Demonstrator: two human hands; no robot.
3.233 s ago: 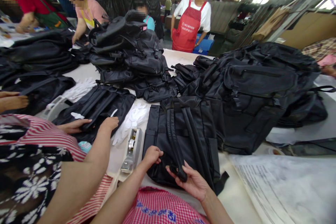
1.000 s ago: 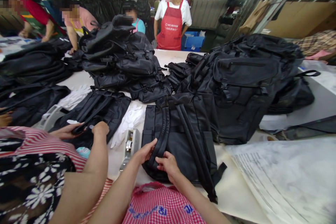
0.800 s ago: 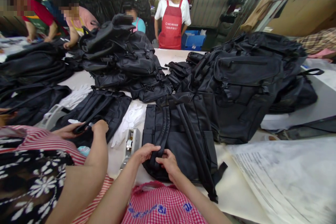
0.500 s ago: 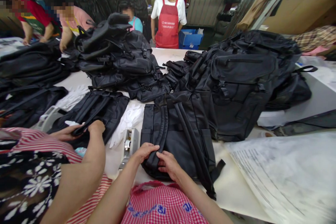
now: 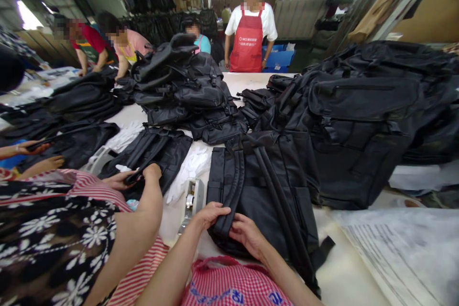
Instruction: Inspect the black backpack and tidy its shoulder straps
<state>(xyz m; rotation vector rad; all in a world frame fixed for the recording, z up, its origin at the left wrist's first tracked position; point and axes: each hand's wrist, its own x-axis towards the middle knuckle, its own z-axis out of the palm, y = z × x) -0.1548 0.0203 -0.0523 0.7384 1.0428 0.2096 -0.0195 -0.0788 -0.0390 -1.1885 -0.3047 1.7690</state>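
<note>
A black backpack (image 5: 260,196) lies flat in front of me, its two padded shoulder straps facing up. My left hand (image 5: 212,214) is closed on the lower part of the left shoulder strap (image 5: 235,181), thumb on top. On the other side of that strap, my right hand (image 5: 249,233) has its fingers curled at the edge, gripping it too; its fingertips are partly hidden. The other shoulder strap (image 5: 278,191) runs down the bag untouched, and a loose webbing end (image 5: 324,250) sticks out at the lower right corner.
Left of the bag are a metal tool (image 5: 191,201) and white strips (image 5: 193,165). Black bags are piled behind (image 5: 190,86) and at the right (image 5: 362,119). A printed plastic sheet (image 5: 405,244) lies front right. A co-worker's arm (image 5: 148,201) is close on my left; a person in a red apron (image 5: 247,40) stands opposite.
The view has turned left, so everything sits further right. Both my hands stay at the same strap with little change. At far left, another person's hands have come into view.
</note>
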